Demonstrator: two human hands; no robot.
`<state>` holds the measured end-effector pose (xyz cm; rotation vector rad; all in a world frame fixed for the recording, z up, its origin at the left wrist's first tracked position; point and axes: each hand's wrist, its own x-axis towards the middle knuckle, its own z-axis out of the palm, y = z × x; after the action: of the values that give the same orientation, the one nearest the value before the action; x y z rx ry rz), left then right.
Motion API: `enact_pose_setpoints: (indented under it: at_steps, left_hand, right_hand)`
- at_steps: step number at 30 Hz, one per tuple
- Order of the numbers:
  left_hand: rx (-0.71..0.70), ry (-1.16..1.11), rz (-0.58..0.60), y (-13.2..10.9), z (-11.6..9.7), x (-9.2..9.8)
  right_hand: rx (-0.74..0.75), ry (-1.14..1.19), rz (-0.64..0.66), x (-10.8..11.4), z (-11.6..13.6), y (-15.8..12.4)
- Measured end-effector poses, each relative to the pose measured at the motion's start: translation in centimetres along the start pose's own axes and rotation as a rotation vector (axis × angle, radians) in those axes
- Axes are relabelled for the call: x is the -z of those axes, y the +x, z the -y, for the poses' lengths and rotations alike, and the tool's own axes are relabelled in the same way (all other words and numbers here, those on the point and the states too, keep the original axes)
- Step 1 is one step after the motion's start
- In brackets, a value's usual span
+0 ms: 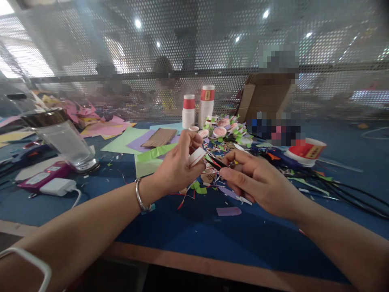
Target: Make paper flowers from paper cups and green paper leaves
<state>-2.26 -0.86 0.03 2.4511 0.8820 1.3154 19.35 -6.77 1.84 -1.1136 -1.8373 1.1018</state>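
My left hand (pixel 179 166) is closed, pinching a small folded white paper piece (pixel 197 156) between its fingers. Opposite it, my right hand (pixel 253 176) grips a slim black tool (pixel 216 163) whose narrow end points at the white piece. The tool's exact kind is hard to make out, and whether it touches the paper cannot be told. Beneath both hands lie scattered paper scraps (pixel 199 187) in green, white, brown and red. A purple paper strip (pixel 229 211) rests on the blue tabletop nearer to me.
Stacked paper cups (pixel 207 107) stand behind the hands, beside a heap of decorated paper pieces (pixel 223 127). At left are a glass jar (pixel 65 140) and a purple power strip (pixel 45 178). A red-and-white cup (pixel 306 152) and black cables (pixel 349 192) lie right.
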Motion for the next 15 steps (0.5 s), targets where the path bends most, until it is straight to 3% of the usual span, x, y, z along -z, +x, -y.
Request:
enact_pose_setpoints:
  at_steps: [6, 15]
  left_hand:
    - [-0.062, 0.104, 0.099, -0.01, 0.07, 0.25]
    - [-0.118, 0.11, 0.099, -0.14, -0.48, 0.36]
  right_hand:
    - [-0.028, 0.078, 0.035, -0.08, -0.42, 0.08]
    - [-0.078, 0.23, 0.075, -0.63, -0.11, -0.06]
